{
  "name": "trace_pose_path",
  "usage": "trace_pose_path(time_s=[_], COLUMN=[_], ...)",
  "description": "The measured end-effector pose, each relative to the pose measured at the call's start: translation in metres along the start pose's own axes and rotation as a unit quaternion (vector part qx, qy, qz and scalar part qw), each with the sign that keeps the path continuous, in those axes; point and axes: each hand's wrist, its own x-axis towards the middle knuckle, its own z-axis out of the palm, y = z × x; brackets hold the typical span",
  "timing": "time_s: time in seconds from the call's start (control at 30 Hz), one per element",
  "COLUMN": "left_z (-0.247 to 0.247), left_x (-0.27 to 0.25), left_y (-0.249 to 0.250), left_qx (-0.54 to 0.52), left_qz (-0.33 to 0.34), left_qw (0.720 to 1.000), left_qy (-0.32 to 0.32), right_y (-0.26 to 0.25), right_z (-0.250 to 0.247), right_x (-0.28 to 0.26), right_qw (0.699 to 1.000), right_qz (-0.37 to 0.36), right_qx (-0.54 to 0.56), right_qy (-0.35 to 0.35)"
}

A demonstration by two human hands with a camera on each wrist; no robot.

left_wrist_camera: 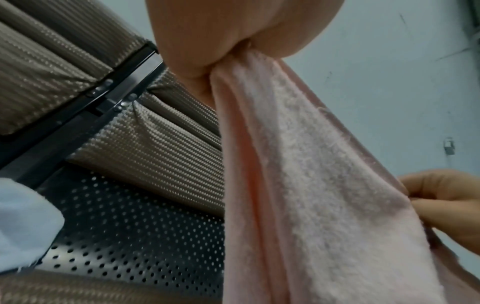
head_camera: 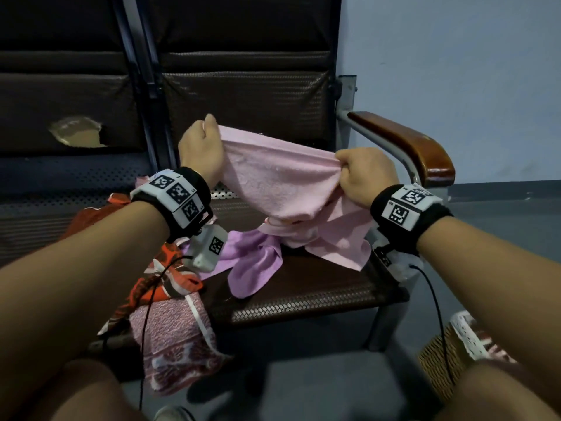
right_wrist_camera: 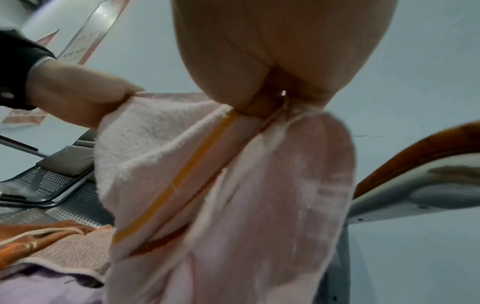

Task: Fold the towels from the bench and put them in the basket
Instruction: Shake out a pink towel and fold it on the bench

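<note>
Overhead, from the head view, we held the pink towel (head_camera: 273, 180) stretched between our two fists above the bench seat (head_camera: 303, 287), its upper edge running from about ten o'clock down to three o'clock. Our left hand (head_camera: 198, 150) was curled tight round the far corner, and our right hand (head_camera: 364, 174) bunched the near corner in a closed fist. The rest of the towel sagged toward six o'clock, its lower part draping onto the seat. A lilac towel (head_camera: 252, 262) lay crumpled just beside it at seven o'clock, a red patterned cloth (head_camera: 158, 278) further toward eight o'clock, and a speckled pink towel (head_camera: 173, 338) hung over the seat's front edge. The basket (head_camera: 443, 354) stood on the floor at five o'clock, beneath our right forearm.

Next, in the left wrist view, our left hand (left_wrist_camera: 233, 30) pinched the towel (left_wrist_camera: 298, 174) at twelve o'clock, the cloth falling away toward five o'clock, where fingers of our right hand (left_wrist_camera: 446, 205) gripped its edge.

Lastly, in the right wrist view, our right hand (right_wrist_camera: 285, 51) clenched the gathered towel (right_wrist_camera: 246, 205) at twelve o'clock; it hung long toward six o'clock, an orange stripe running along it, while our left hand (right_wrist_camera: 78, 96) held its corner at nine o'clock.
</note>
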Motion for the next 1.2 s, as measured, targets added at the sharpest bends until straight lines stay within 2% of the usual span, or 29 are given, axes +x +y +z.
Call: trace_pose_path(time_s=[0.1,0.2,0.27,0.37,0.43,0.53,0.63,0.73,0.83,0.93,1.0,1.1,1.2], left_z=[-0.007,-0.021,-0.028,-0.037,-0.041,-0.046,-0.05,-0.051,-0.045,-0.036,-0.027,-0.011,0.007], left_x=[0.005,0.011,0.019,0.029,0.036,0.045,0.056,0.065,0.07,0.068,0.062,0.042,0.005], left_y=[0.014,0.029,0.034,0.039,0.042,0.047,0.05,0.053,0.055,0.054,0.055,0.063,0.076], left_qx=[-0.081,-0.128,-0.123,-0.087,-0.089,-0.106,-0.125,-0.115,-0.079,-0.062,-0.078,-0.146,-0.231], left_qz=[-0.007,0.021,0.044,0.078,0.094,0.091,0.08,0.072,0.074,0.041,-0.006,-0.059,-0.049], left_qw=[0.996,0.987,0.985,0.984,0.981,0.983,0.984,0.987,0.993,0.997,0.997,0.987,0.964], left_qy=[-0.037,-0.094,-0.114,-0.133,-0.147,-0.122,-0.103,-0.081,-0.037,-0.016,-0.015,-0.033,-0.119], right_y=[-0.002,-0.005,-0.007,-0.006,-0.005,-0.003,0.005,0.005,0.005,0.0,-0.004,-0.017,-0.034], right_z=[-0.018,-0.033,-0.038,-0.046,-0.051,-0.056,-0.062,-0.073,-0.077,-0.073,-0.067,-0.058,-0.057], right_x=[0.017,0.032,0.036,0.043,0.051,0.059,0.063,0.067,0.074,0.079,0.082,0.082,0.075], right_qw=[0.999,0.997,0.995,0.992,0.994,0.999,0.999,0.996,0.995,0.994,0.981,0.936,0.881], right_qz=[0.016,0.024,0.012,0.029,0.04,0.021,-0.036,-0.051,-0.05,0.012,0.066,0.169,0.235], right_qx=[0.023,0.07,0.103,0.122,0.098,0.024,-0.01,0.036,0.074,0.111,0.18,0.303,0.403], right_qy=[0.016,0.024,0.008,0.027,0.02,-0.006,0.037,0.071,0.049,-0.007,-0.039,-0.061,-0.075])
